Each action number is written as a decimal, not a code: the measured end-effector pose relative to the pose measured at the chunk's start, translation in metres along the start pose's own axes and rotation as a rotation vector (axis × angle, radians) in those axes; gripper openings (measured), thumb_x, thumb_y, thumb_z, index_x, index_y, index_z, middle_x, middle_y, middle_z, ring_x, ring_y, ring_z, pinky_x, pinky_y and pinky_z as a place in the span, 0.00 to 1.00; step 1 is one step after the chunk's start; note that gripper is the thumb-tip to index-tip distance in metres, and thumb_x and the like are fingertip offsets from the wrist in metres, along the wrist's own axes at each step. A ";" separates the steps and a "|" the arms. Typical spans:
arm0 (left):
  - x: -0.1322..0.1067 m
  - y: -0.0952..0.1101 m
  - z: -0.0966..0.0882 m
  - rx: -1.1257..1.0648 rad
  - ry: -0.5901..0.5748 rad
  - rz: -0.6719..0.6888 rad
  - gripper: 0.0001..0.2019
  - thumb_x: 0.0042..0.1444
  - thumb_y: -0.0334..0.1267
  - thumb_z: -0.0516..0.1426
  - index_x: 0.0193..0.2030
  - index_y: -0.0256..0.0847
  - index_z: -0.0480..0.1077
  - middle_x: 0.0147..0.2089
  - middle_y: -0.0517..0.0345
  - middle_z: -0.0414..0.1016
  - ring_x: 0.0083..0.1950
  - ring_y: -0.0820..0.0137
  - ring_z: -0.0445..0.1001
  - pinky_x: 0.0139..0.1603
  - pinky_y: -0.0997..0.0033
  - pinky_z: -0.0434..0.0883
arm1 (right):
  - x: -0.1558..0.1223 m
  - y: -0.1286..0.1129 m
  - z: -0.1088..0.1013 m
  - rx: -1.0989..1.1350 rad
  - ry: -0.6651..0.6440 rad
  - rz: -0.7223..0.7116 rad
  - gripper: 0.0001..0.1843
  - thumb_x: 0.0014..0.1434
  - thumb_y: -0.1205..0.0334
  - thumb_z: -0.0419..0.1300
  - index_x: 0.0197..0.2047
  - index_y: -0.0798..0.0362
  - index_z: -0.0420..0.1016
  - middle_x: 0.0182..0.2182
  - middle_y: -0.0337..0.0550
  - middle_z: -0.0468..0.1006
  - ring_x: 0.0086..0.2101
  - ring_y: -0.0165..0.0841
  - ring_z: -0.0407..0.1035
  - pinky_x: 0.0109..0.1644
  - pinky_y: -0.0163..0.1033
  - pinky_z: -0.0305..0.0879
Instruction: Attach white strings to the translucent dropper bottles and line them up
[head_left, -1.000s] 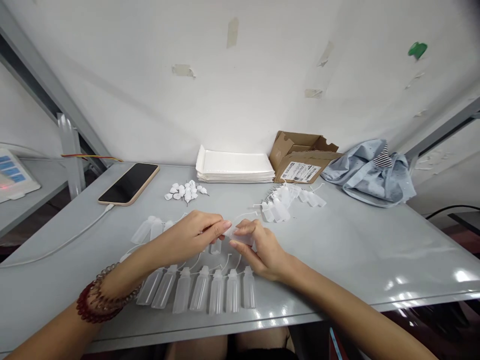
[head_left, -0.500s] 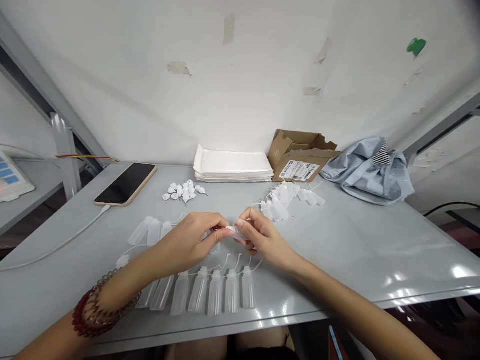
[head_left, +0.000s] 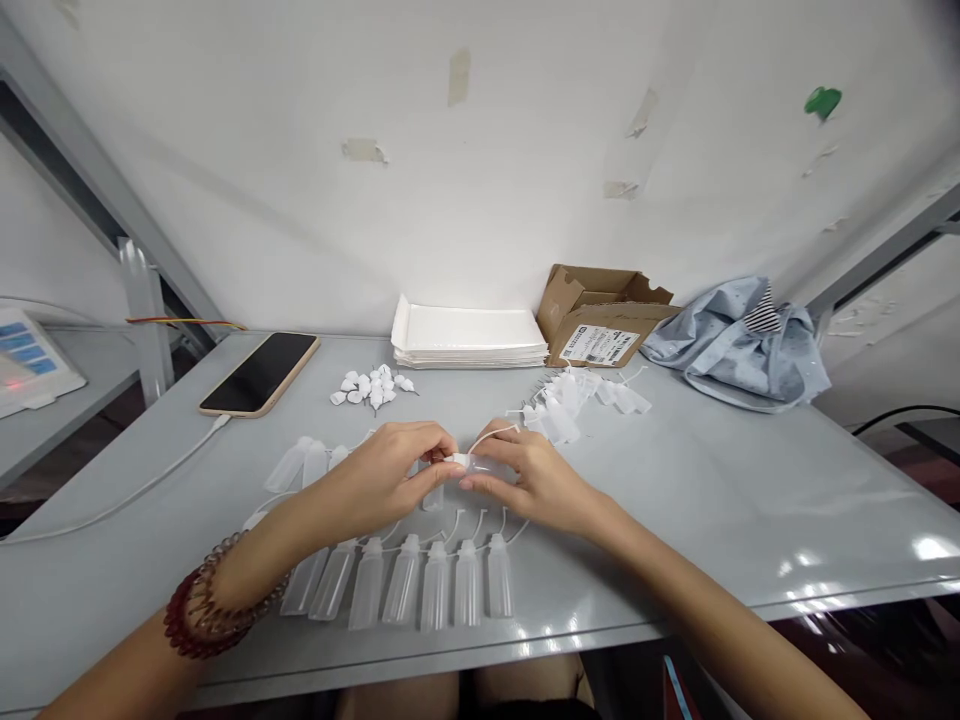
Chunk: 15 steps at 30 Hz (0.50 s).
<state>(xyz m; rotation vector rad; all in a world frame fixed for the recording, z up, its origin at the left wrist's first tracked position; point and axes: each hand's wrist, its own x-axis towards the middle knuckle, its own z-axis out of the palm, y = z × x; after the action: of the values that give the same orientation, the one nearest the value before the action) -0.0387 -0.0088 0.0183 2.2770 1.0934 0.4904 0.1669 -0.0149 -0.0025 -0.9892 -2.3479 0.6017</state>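
Note:
My right hand (head_left: pixel 529 478) holds a small clear plastic bottle (head_left: pixel 487 464) sideways above the grey table (head_left: pixel 712 500). My left hand (head_left: pixel 390 470) pinches a white tip (head_left: pixel 457 460) at the bottle's neck, fingers closed. A thin white strap loops up from the neck. Just below my hands, several clear bottles (head_left: pixel 427 590) lie side by side in a row near the front edge. More bottles (head_left: pixel 304 462) lie to the left of my left hand.
A pile of white tips (head_left: pixel 373 385) and a phone on a cable (head_left: pixel 260 373) lie at the back left. A stack of white trays (head_left: pixel 469 337), a cardboard box (head_left: pixel 600 320), loose bottles (head_left: pixel 577 400) and a blue cloth (head_left: pixel 742 345) sit behind.
Both hands stayed together at the bottle's neck; the right hand turned the bottle a little and the strap now loops upward. The view shifted slightly.

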 end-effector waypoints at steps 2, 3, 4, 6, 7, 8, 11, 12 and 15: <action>0.001 -0.003 -0.003 0.012 0.004 -0.036 0.15 0.61 0.47 0.48 0.37 0.41 0.71 0.34 0.58 0.76 0.35 0.68 0.71 0.37 0.71 0.65 | 0.001 0.008 -0.002 -0.163 0.005 0.053 0.13 0.60 0.55 0.57 0.36 0.56 0.76 0.35 0.48 0.73 0.38 0.35 0.67 0.41 0.36 0.60; 0.002 -0.005 -0.006 0.037 0.014 -0.060 0.16 0.61 0.48 0.47 0.38 0.41 0.72 0.36 0.57 0.76 0.36 0.67 0.72 0.37 0.70 0.66 | 0.001 0.013 -0.004 -0.249 0.004 0.116 0.14 0.61 0.55 0.56 0.35 0.57 0.76 0.35 0.49 0.73 0.38 0.35 0.67 0.40 0.36 0.60; 0.002 -0.009 -0.010 0.078 0.030 -0.087 0.17 0.62 0.48 0.46 0.39 0.41 0.71 0.37 0.56 0.76 0.37 0.66 0.72 0.37 0.69 0.66 | 0.002 0.018 -0.005 -0.332 -0.005 0.192 0.15 0.62 0.55 0.55 0.33 0.57 0.76 0.34 0.49 0.74 0.37 0.35 0.68 0.38 0.35 0.59; 0.003 -0.020 -0.023 0.219 0.054 -0.159 0.17 0.61 0.47 0.45 0.41 0.41 0.71 0.39 0.54 0.77 0.38 0.63 0.72 0.38 0.66 0.66 | 0.004 0.026 -0.008 -0.480 -0.039 0.340 0.19 0.63 0.54 0.52 0.29 0.56 0.76 0.30 0.48 0.75 0.35 0.35 0.69 0.34 0.35 0.56; 0.003 -0.026 -0.030 0.299 0.061 -0.200 0.17 0.61 0.45 0.45 0.40 0.40 0.71 0.40 0.53 0.77 0.39 0.62 0.73 0.40 0.65 0.65 | 0.005 0.029 -0.010 -0.543 -0.055 0.404 0.20 0.63 0.54 0.51 0.27 0.56 0.75 0.30 0.48 0.76 0.34 0.35 0.69 0.32 0.35 0.55; 0.003 -0.034 -0.038 0.372 0.069 -0.236 0.16 0.61 0.44 0.45 0.40 0.39 0.71 0.40 0.52 0.77 0.40 0.61 0.73 0.41 0.65 0.65 | 0.006 0.032 -0.011 -0.594 -0.065 0.457 0.20 0.64 0.54 0.51 0.27 0.56 0.75 0.30 0.48 0.76 0.33 0.34 0.69 0.31 0.35 0.53; 0.002 -0.058 -0.057 0.524 0.068 -0.397 0.15 0.59 0.40 0.46 0.40 0.37 0.72 0.43 0.48 0.77 0.45 0.57 0.73 0.44 0.64 0.65 | 0.008 0.034 -0.011 -0.677 -0.056 0.552 0.20 0.63 0.55 0.50 0.28 0.56 0.76 0.31 0.48 0.78 0.33 0.35 0.70 0.28 0.36 0.50; 0.002 -0.065 -0.061 0.542 0.070 -0.426 0.15 0.58 0.39 0.46 0.41 0.36 0.72 0.44 0.46 0.77 0.45 0.56 0.73 0.44 0.63 0.65 | 0.008 0.033 -0.011 -0.687 -0.048 0.567 0.19 0.63 0.55 0.51 0.29 0.57 0.76 0.31 0.49 0.78 0.32 0.35 0.71 0.28 0.36 0.49; 0.001 -0.085 -0.070 0.585 0.088 -0.494 0.17 0.56 0.38 0.47 0.44 0.32 0.72 0.46 0.39 0.75 0.47 0.52 0.72 0.46 0.59 0.66 | 0.009 0.033 -0.010 -0.704 -0.032 0.604 0.19 0.62 0.56 0.52 0.29 0.57 0.77 0.31 0.50 0.78 0.33 0.37 0.72 0.27 0.36 0.49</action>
<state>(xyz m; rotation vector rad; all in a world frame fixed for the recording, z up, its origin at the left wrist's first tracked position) -0.1263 0.0581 0.0193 2.3258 1.9768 0.0684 0.1848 0.0143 -0.0110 -2.0449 -2.3055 -0.0449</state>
